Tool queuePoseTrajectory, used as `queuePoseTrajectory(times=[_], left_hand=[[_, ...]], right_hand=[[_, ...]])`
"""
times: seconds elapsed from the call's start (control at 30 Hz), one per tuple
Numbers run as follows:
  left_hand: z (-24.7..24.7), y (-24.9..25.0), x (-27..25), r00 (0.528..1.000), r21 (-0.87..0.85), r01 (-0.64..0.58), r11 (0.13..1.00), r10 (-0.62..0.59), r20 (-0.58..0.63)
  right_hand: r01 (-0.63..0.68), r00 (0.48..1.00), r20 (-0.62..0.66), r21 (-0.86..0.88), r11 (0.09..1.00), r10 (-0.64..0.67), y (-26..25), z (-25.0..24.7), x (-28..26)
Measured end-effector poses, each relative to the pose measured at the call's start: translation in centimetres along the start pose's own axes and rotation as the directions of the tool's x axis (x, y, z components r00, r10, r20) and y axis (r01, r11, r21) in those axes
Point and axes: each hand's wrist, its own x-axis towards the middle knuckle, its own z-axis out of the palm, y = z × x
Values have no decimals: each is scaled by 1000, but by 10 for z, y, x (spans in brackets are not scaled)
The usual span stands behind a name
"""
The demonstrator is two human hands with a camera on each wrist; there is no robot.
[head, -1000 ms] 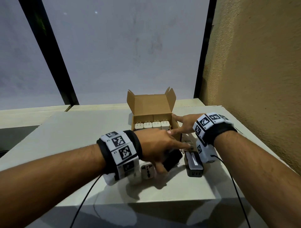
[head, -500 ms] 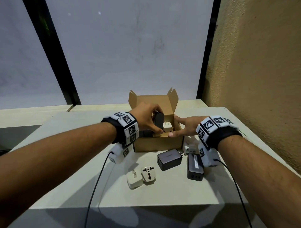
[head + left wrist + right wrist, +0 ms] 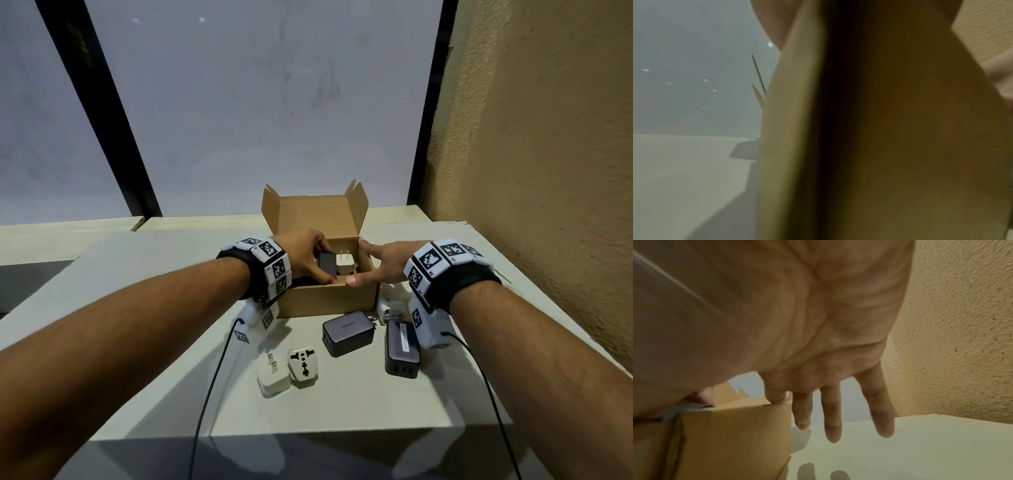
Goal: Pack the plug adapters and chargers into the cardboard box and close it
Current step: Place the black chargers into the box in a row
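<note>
The open cardboard box stands mid-table with its lid flap upright. My left hand grips a black charger low inside the box, beside a white charger standing prongs-up. My right hand lies on the box's right rim with straight fingers, thumb on the front edge. In the right wrist view the fingers hang straight past the box wall. The left wrist view shows only the box wall close up.
On the table in front of the box lie two black chargers and two white plug adapters. Another white adapter sits by the box's right corner. A textured wall closes the right side.
My left hand lifted a black charger from the table front, carried it over the box and lowered it inside. The right hand stayed on the box rim.
</note>
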Motion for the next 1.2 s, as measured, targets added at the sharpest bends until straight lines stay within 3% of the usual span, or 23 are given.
queuePoseTrajectory(times=[0.33,0.77,1.2], left_hand=[[3,0,0,994,38,51,998,-54,90],[0,3,-1,989,271,-51,961,10,150],[-2,-2,-2,974,321,-87,943,13,225]], right_hand=[[-3,1000,-6,1,1000,3,-1,1,0],[-11,1000,-5,-2,1000,11,-1,1,1],[-19,1000,-2,4,1000,19,-1,1,4]])
